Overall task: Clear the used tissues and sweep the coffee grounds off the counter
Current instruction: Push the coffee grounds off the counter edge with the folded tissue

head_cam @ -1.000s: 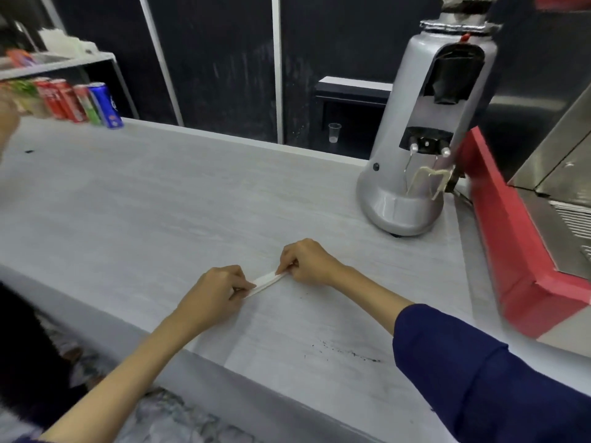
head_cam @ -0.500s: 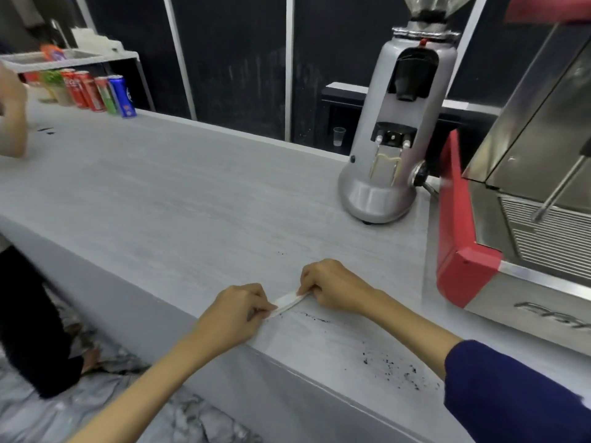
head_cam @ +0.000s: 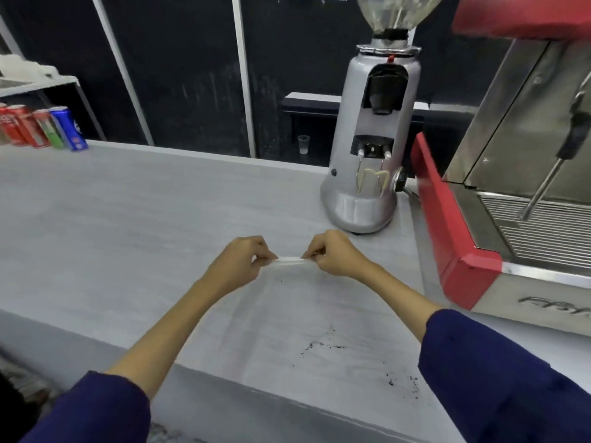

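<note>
- White folded tissue strip [head_cam: 290, 259] is stretched between both hands, low over the pale grey wood-grain counter [head_cam: 128, 225].
- Left hand [head_cam: 238, 266] pinches one end with curled fingers, right hand [head_cam: 335, 254] pinches the other end.
- Dark coffee grounds [head_cam: 323, 345] sit scattered nearer the counter's front edge, between the forearms.
- Silver coffee grinder [head_cam: 371, 174] stands behind the hands, right beside the red and steel espresso machine [head_cam: 454, 238].

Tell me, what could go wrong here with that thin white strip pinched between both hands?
The thin white tissue strip, stretched between the left hand and right hand, might tear. Dragged toward the grey counter's edge, it could push the dark coffee grounds onto the floor or smear them.
</note>
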{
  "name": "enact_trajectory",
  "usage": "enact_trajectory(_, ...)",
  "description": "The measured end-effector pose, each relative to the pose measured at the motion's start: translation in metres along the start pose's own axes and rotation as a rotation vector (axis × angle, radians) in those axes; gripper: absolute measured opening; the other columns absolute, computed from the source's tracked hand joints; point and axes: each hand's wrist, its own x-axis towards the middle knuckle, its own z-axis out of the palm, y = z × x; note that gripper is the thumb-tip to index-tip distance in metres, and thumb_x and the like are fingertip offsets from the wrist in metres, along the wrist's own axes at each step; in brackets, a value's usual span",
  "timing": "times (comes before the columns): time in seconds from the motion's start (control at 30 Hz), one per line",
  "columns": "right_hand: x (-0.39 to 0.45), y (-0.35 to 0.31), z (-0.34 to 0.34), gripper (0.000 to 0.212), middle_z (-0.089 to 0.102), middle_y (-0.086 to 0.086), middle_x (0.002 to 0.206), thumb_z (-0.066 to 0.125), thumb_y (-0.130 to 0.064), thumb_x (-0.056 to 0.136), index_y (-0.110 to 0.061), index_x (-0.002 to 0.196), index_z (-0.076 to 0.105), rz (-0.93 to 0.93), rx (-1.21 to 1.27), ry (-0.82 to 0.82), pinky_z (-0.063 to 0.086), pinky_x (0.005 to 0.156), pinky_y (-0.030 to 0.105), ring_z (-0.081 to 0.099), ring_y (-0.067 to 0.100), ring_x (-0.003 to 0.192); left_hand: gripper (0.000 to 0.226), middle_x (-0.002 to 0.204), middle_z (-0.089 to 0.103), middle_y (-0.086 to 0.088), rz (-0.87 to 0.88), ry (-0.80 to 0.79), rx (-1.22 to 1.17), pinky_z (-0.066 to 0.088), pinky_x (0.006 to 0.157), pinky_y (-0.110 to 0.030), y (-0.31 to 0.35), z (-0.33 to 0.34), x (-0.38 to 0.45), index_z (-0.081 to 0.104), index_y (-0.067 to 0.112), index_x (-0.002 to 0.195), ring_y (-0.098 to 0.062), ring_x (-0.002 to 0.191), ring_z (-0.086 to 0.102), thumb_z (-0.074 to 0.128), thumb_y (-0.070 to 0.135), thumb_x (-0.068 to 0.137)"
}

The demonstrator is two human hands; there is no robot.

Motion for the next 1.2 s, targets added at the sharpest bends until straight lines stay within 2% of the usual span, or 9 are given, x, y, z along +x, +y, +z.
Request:
enact_trajectory(0.1, 0.012, 0.006, 0.013, 0.031, 0.070, 0.012, 0.103, 0.050, 0.009, 0.078, -0.007, 0.093, 0.073, 0.061, -0.065, -0.009, 0.046, 0.074, 0.021, 0.061, 0.021, 0.091, 0.021, 0.092, 0.069, -0.004, 0.002, -0.079, 0.030, 0.041, 0.069, -0.020, -0.018, 0.013, 0.013, 0.072, 0.013, 0.097, -0.019, 0.081, 0.063, 0.058, 0.003, 0.085)
enact_trajectory(0.2, 0.016, 0.009, 0.025, 0.035, 0.068, 0.010, 0.106, 0.050, 0.010, 0.077, -0.008, 0.097, 0.072, 0.090, -0.109, -0.035, 0.051, 0.083, 0.027, 0.060, 0.024, 0.098, 0.024, 0.093, 0.067, -0.001, -0.022, -0.123, 0.008, 0.043, 0.069, -0.022, -0.031, 0.024, 0.015, 0.072, 0.014, 0.098, -0.019, 0.083, 0.062, 0.056, 0.003, 0.085)
enact_trajectory(0.3, 0.017, 0.008, 0.030, 0.039, 0.067, 0.007, 0.105, 0.049, 0.009, 0.077, -0.013, 0.100, 0.071, 0.074, -0.157, -0.050, 0.050, 0.082, 0.030, 0.059, 0.023, 0.096, 0.026, 0.093, 0.067, -0.001, 0.015, -0.118, 0.020, 0.046, 0.068, -0.026, -0.038, 0.027, 0.013, 0.071, 0.016, 0.099, -0.021, 0.080, 0.062, 0.055, 0.002, 0.085)
enact_trajectory(0.4, 0.015, 0.007, 0.032, 0.041, 0.066, 0.004, 0.104, 0.047, 0.008, 0.078, -0.016, 0.101, 0.071, 0.055, -0.205, -0.065, 0.046, 0.079, 0.026, 0.058, 0.023, 0.096, 0.027, 0.093, 0.067, -0.004, 0.067, -0.111, 0.032, 0.046, 0.066, -0.027, -0.039, 0.028, 0.007, 0.071, 0.017, 0.100, -0.024, 0.078, 0.062, 0.054, 0.002, 0.085)
enact_trajectory(0.67, -0.008, 0.004, 0.040, 0.038, 0.066, 0.004, 0.103, 0.047, 0.007, 0.081, -0.012, 0.104, 0.070, -0.036, -0.238, -0.034, 0.038, 0.073, 0.019, 0.060, 0.021, 0.091, 0.026, 0.091, 0.068, -0.002, 0.137, -0.110, 0.032, 0.041, 0.062, -0.024, -0.038, 0.026, -0.007, 0.072, 0.016, 0.099, -0.021, 0.074, 0.063, 0.056, 0.002, 0.084)
enact_trajectory(0.8, -0.020, 0.003, 0.039, 0.036, 0.069, 0.005, 0.101, 0.048, 0.006, 0.080, -0.012, 0.102, 0.071, -0.072, -0.244, -0.030, 0.042, 0.078, 0.020, 0.061, 0.021, 0.093, 0.025, 0.091, 0.069, -0.002, 0.147, -0.111, 0.025, 0.046, 0.062, -0.027, -0.029, 0.027, -0.017, 0.072, 0.016, 0.099, -0.022, 0.073, 0.064, 0.058, 0.003, 0.083)
enact_trajectory(0.93, -0.036, 0.006, 0.034, 0.032, 0.074, 0.005, 0.097, 0.053, 0.006, 0.076, -0.011, 0.094, 0.073, -0.072, -0.189, -0.011, 0.050, 0.084, 0.023, 0.066, 0.019, 0.092, 0.024, 0.091, 0.069, 0.000, 0.142, -0.086, 0.039, 0.040, 0.060, -0.022, -0.014, 0.031, -0.037, 0.072, 0.016, 0.100, -0.020, 0.070, 0.063, 0.059, 0.004, 0.083)
enact_trajectory(1.0, -0.043, 0.008, 0.031, 0.028, 0.075, 0.005, 0.096, 0.055, 0.004, 0.077, -0.011, 0.092, 0.074, -0.059, -0.155, -0.009, 0.052, 0.084, 0.024, 0.067, 0.018, 0.091, 0.023, 0.091, 0.068, 0.000, 0.123, -0.082, 0.039, 0.042, 0.060, -0.024, -0.005, 0.033, -0.047, 0.071, 0.016, 0.101, -0.020, 0.071, 0.063, 0.059, 0.007, 0.084)
enact_trajectory(1.2, -0.071, 0.011, 0.023, 0.030, 0.073, 0.002, 0.099, 0.050, 0.003, 0.078, -0.010, 0.092, 0.073, -0.129, -0.195, -0.111, 0.052, 0.082, 0.030, 0.064, 0.019, 0.092, 0.022, 0.093, 0.069, -0.002, 0.042, -0.066, 0.069, 0.047, 0.065, -0.027, 0.031, 0.040, -0.072, 0.071, 0.016, 0.102, -0.023, 0.076, 0.064, 0.058, 0.009, 0.086)
